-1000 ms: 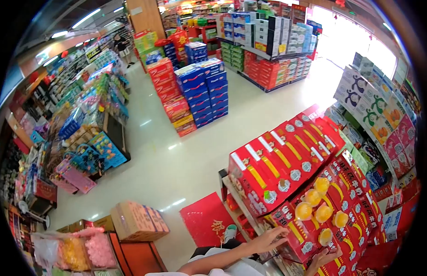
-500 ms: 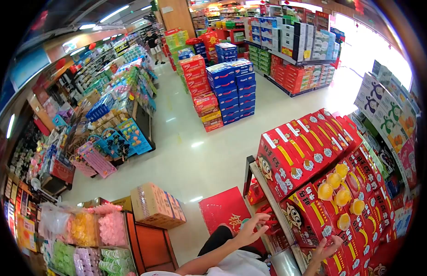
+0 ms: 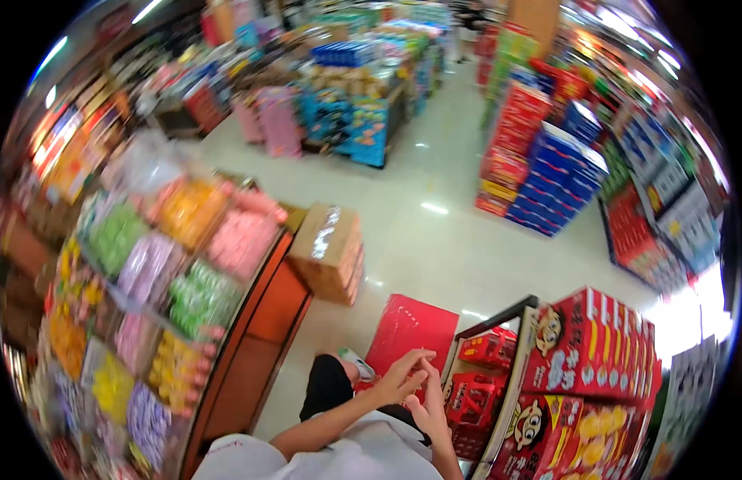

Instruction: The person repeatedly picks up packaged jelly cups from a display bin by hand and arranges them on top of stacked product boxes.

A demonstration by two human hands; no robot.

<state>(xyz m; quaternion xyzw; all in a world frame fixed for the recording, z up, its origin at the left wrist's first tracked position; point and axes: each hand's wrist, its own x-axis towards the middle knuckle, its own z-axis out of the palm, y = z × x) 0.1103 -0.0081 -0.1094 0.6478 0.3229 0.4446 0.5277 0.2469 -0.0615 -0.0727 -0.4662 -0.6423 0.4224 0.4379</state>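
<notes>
My left hand (image 3: 400,379) is raised in front of my body, above the red mat (image 3: 411,332), with its fingers apart and nothing in it. Close beside it on the right is my right hand (image 3: 428,400), also with fingers spread and holding nothing. Their fingertips come near each other; whether they touch is not clear. To the right of the hands, a shelf holds red cartons (image 3: 553,344) with a cartoon face. Several round yellow items (image 3: 601,428) lie on the cartons at the lower right.
On the left is a wooden display stand (image 3: 259,320) with bags of coloured goods (image 3: 201,296). A brown cardboard box (image 3: 327,248) is beside it. Stacked blue cartons (image 3: 556,180) stand on the floor farther off. A person (image 3: 469,24) is in the far aisle.
The view has turned left, bringing the display stand closer to the middle. Both my hands have moved away from the yellow items and come together over the mat.
</notes>
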